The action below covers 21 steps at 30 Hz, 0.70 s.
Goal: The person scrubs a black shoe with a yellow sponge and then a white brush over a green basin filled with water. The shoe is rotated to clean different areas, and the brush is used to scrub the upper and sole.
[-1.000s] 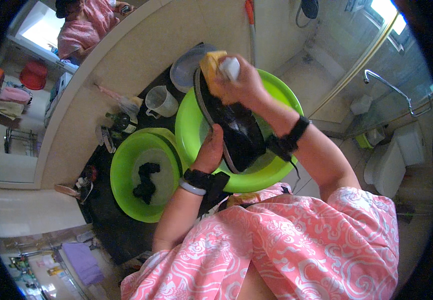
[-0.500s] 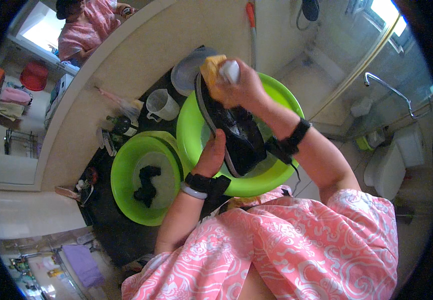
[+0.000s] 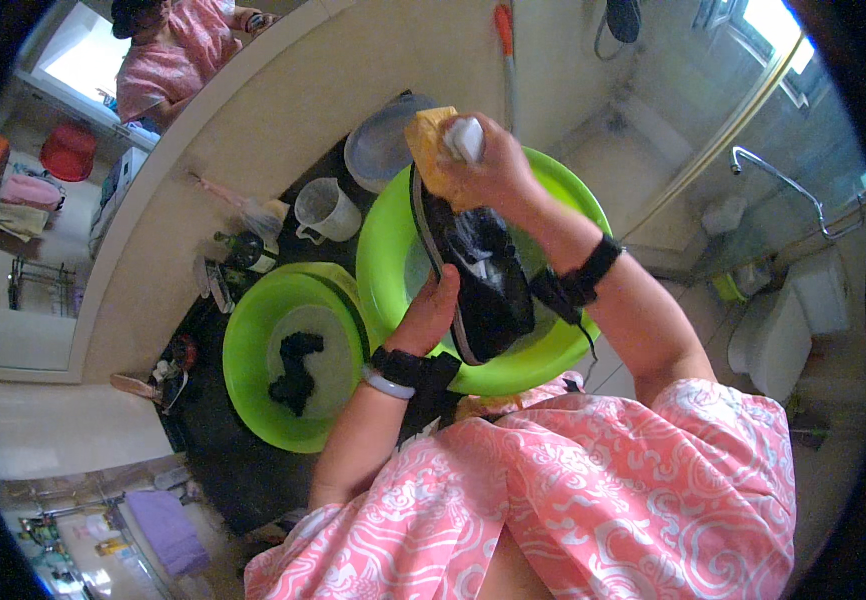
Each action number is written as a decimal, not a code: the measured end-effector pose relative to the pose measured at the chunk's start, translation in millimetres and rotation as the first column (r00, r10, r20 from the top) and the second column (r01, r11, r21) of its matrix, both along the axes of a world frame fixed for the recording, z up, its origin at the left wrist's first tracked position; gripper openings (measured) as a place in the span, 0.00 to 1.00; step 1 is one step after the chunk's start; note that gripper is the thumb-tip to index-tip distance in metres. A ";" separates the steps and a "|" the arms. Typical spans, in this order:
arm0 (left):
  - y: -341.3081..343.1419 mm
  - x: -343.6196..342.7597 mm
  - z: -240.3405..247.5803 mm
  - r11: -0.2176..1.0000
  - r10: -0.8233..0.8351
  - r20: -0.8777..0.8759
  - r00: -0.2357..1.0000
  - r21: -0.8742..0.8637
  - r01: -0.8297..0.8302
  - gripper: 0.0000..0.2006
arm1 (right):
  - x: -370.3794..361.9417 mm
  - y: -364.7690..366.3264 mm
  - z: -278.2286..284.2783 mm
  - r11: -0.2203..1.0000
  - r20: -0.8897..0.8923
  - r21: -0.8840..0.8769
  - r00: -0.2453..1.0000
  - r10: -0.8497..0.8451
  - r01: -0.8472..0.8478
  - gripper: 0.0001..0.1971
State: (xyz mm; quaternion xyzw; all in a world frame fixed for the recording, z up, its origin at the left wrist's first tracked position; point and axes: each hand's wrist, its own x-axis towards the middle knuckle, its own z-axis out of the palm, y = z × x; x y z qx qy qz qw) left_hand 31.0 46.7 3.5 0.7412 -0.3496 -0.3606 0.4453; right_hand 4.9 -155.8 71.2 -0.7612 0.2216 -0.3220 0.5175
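Over a large lime-green basin (image 3: 583, 200), my left hand (image 3: 426, 317) grips a black shoe (image 3: 498, 310) by its grey-edged sole, thumb on the edge. The shoe is tilted, and its upper looks wet and shiny. My right hand (image 3: 501, 172) is closed around a yellow scrubber (image 3: 430, 135) with a white part (image 3: 465, 140) on top. The scrubber lies against the far end of the shoe and hides it. Which exact kind of scrubber it is cannot be made out.
A second green basin (image 3: 238, 365) to the left holds water and a black cloth-like item (image 3: 296, 375). Behind stand a translucent measuring jug (image 3: 327, 210), a pale lidded tub (image 3: 373, 150) and a dark bottle (image 3: 245, 252). A toilet (image 3: 773, 345) stands at the right.
The shoe has shifted slightly to the right and toward me, held in my left hand. My right hand and the scrubber have moved slightly along with it.
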 end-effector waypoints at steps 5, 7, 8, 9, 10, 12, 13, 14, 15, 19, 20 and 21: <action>-3.1 9.2 5.5 1.000 0.025 0.131 0.991 0.004 -0.026 0.39 | -22.6 14.2 4.4 0.968 -0.183 -0.163 0.970 0.160 -0.190 0.25; -1.8 17.9 1.9 0.954 0.051 -0.315 0.948 -0.266 -0.140 0.38 | -47.1 32.6 -1.3 0.941 -0.164 -0.149 0.946 0.279 -0.303 0.26; -3.3 23.5 -0.6 0.908 0.016 -0.411 0.911 -0.375 -0.185 0.39 | -53.3 38.8 -4.4 0.924 -0.204 -0.160 0.928 0.312 -0.346 0.27; -1.5 26.1 -1.7 0.925 0.044 -0.419 0.907 -0.326 -0.195 0.39 | -56.9 41.8 -5.4 0.925 -0.136 -0.144 0.933 0.334 -0.352 0.28; -0.4 27.2 -3.2 0.939 0.059 -0.426 0.903 -0.283 -0.195 0.39 | -56.6 43.8 -7.2 0.942 -0.129 -0.177 0.956 0.265 -0.285 0.26; 0.2 26.6 -3.3 0.947 0.131 -0.260 0.957 -0.254 -0.199 0.39 | -45.1 38.3 -4.8 0.959 -0.079 -0.247 0.989 0.126 -0.142 0.22; 0.8 24.3 -1.9 0.952 0.158 -0.195 0.968 -0.230 -0.202 0.38 | -34.1 30.1 -0.3 0.983 -0.125 -0.130 0.986 0.113 -0.129 0.23; 0.4 22.8 -0.4 0.957 0.183 -0.130 0.974 -0.204 -0.207 0.37 | -24.7 24.8 3.5 0.992 -0.151 -0.072 0.985 0.087 -0.099 0.23; 1.1 20.6 2.7 0.962 0.208 -0.086 0.974 -0.162 -0.219 0.36 | -18.4 19.2 8.2 0.992 -0.158 -0.093 0.985 0.074 -0.090 0.23; -3.0 25.9 14.3 0.957 0.228 -0.052 0.972 -0.172 -0.234 0.36 | -25.5 18.0 22.4 0.954 -0.115 -0.292 0.993 0.041 -0.073 0.23; -4.9 28.9 15.1 0.954 0.256 -0.087 0.963 -0.137 -0.266 0.36 | -34.3 21.2 23.7 0.954 -0.191 -0.264 0.978 0.090 -0.139 0.23; -6.3 31.1 14.4 0.915 0.186 -0.315 0.931 -0.289 -0.281 0.36 | -46.4 26.6 23.6 0.951 -0.268 -0.230 0.953 0.142 -0.206 0.22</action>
